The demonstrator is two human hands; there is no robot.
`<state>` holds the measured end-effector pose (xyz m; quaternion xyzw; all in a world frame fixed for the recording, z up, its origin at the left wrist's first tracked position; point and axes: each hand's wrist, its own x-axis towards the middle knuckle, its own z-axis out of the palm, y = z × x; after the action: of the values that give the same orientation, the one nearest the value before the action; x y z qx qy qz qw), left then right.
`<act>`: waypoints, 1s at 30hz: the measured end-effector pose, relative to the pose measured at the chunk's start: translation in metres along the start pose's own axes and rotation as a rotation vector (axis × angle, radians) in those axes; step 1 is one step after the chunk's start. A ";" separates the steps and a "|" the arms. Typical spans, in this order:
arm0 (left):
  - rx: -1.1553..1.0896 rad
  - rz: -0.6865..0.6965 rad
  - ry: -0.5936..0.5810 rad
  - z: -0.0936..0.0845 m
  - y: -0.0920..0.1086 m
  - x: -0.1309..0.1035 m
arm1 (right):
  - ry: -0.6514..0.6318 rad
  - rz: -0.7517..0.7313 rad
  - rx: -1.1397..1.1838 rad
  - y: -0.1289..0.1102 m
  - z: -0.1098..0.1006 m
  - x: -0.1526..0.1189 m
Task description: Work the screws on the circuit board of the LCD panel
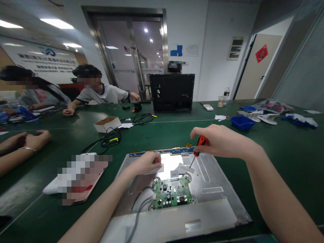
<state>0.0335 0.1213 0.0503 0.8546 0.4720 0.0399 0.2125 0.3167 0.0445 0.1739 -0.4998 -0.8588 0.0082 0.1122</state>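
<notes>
A flat metal display panel [215, 173], back side up, lies on the table before me. On it sits a green circuit board [173, 193] with grey cables at its left edge, and a blue strip board [174, 151] runs along the far edge. My right hand [215, 143] grips a red and black screwdriver [201, 143], its shaft slanting down to a whitish strip [187, 168] just beyond the circuit board. My left hand [148, 162] rests on the panel with its fingers curled together by a pale strip [159, 167]; what they pinch, if anything, is hidden.
Left of the panel lies a pinkish phone [93, 179]. Black cables [111, 138] and an open white box [107, 124] stand farther back. A black monitor frame [172, 92] and a blue tray [242, 123] are beyond. Several people sit around the green table [167, 133].
</notes>
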 end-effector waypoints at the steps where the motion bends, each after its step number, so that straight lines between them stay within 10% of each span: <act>1: 0.003 0.005 -0.002 0.000 0.001 0.000 | 0.022 0.000 0.028 0.001 -0.001 -0.005; 15: -0.112 0.154 -0.119 -0.001 0.064 -0.075 | 0.590 0.078 0.534 0.015 0.046 -0.132; 24: -0.247 0.319 0.227 0.076 0.099 -0.084 | 0.499 0.140 0.518 0.016 0.055 -0.128; 30: -0.199 0.333 0.496 0.092 0.115 -0.083 | 0.425 0.199 0.526 0.020 0.060 -0.124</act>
<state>0.1031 -0.0304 0.0244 0.8594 0.3568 0.3273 0.1642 0.3810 -0.0460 0.0896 -0.5257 -0.7317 0.1356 0.4121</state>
